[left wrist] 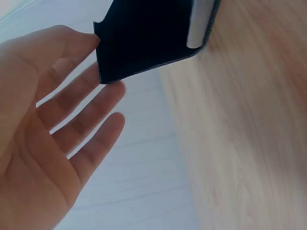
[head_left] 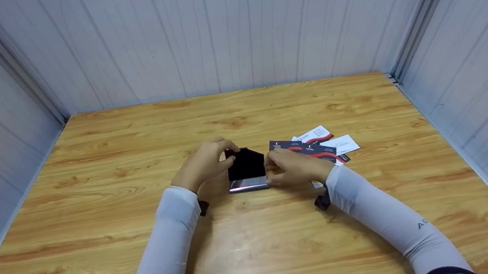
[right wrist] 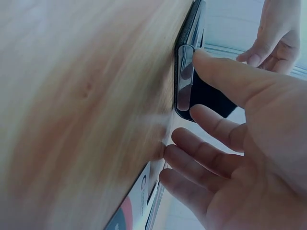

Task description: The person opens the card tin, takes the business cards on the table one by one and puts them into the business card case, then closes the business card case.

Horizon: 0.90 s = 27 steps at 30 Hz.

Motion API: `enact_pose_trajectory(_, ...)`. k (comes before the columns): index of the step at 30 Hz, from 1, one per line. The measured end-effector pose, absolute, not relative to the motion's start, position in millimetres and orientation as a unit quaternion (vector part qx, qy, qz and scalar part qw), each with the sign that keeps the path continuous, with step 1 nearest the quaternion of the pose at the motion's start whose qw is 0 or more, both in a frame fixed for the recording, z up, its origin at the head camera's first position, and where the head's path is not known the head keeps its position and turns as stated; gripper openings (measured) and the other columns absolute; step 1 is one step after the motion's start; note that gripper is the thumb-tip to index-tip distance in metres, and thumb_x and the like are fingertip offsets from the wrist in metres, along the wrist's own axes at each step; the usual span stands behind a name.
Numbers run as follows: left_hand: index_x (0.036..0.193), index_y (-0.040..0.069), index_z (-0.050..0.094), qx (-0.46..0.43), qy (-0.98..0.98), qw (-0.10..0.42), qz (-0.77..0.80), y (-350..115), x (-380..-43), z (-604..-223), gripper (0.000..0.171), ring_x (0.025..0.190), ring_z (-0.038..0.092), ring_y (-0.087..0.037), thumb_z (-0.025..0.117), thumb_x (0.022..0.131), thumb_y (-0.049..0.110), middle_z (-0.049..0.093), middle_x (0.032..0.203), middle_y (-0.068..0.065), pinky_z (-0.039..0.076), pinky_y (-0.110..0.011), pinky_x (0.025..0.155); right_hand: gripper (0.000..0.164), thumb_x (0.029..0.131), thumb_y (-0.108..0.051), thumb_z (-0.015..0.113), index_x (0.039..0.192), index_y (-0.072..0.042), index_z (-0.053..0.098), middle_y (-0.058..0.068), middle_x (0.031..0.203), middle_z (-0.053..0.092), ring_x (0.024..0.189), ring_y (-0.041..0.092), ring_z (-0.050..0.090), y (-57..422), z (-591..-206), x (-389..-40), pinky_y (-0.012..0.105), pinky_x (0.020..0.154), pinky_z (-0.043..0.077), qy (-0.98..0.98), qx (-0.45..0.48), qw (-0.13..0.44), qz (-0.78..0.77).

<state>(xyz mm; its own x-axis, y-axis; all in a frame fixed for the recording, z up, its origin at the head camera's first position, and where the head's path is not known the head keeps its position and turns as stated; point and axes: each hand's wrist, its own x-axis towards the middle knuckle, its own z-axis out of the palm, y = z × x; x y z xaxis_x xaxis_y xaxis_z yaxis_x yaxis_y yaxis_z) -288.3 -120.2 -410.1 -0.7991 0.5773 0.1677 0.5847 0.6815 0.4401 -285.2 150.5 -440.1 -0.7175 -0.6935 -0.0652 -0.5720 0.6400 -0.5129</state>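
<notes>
A black business card case (head_left: 247, 166) with a shiny metal edge lies opened on the table between both hands. My left hand (head_left: 206, 163) pinches the far left corner of its raised black flap (left wrist: 144, 40); in the left wrist view the thumb is on the flap's edge, with the other fingers spread behind and below. My right hand (head_left: 297, 165) holds the case's right end. The right wrist view shows the thumb on the metal compartment (right wrist: 184, 96) and the index finger at the corner, the remaining fingers loosely bent toward the table.
Overlapping business cards (head_left: 314, 149), dark and white with red curves, lie just beyond and right of the right hand. The wooden table (head_left: 131, 142) is bordered by pale panel walls (head_left: 230, 30) at the back and both sides.
</notes>
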Motion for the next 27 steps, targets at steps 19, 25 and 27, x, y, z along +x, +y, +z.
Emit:
enact_pose_trajectory(19, 0.154, 0.009, 0.041, -0.246, -0.94, -0.129, -0.199, -119.4, -288.5, -421.4, 0.079, 0.143, 0.032, -0.03, 0.072, 0.091, 0.047, 0.038, 0.154, -0.009, 0.032, -0.046, 0.114, 0.043, 0.094, -0.027, 0.072, 0.126, -0.002, 0.057, 0.012, 0.12, 0.057, 0.111, 0.023, 0.053, 151.2, -439.7, -287.3, 0.041, 0.098, 0.044, 0.892, -0.362, 0.135, -0.236)
enact_pose_trajectory(25, 0.159, 0.011, 0.031, -0.22, -0.935, -0.201, -0.195, -119.3, -287.1, -425.2, 0.1, 0.151, 0.014, -0.03, 0.078, 0.082, 0.054, 0.021, 0.165, -0.009, 0.023, -0.049, 0.118, 0.043, 0.094, -0.028, 0.071, 0.125, -0.002, 0.057, 0.012, 0.121, 0.057, 0.113, 0.024, 0.051, 150.8, -438.1, -287.6, 0.041, 0.1, 0.042, 0.893, -0.365, 0.135, -0.226)
enact_pose_trajectory(27, 0.159, 0.011, 0.029, -0.214, -0.933, -0.213, -0.198, -119.1, -286.5, -427.3, 0.104, 0.151, 0.014, -0.03, 0.08, 0.08, 0.054, 0.019, 0.165, -0.008, 0.023, -0.049, 0.117, 0.043, 0.094, -0.028, 0.071, 0.125, -0.002, 0.058, 0.012, 0.12, 0.057, 0.112, 0.024, 0.051, 151.0, -437.6, -287.7, 0.041, 0.1, 0.042, 0.893, -0.367, 0.133, -0.226)
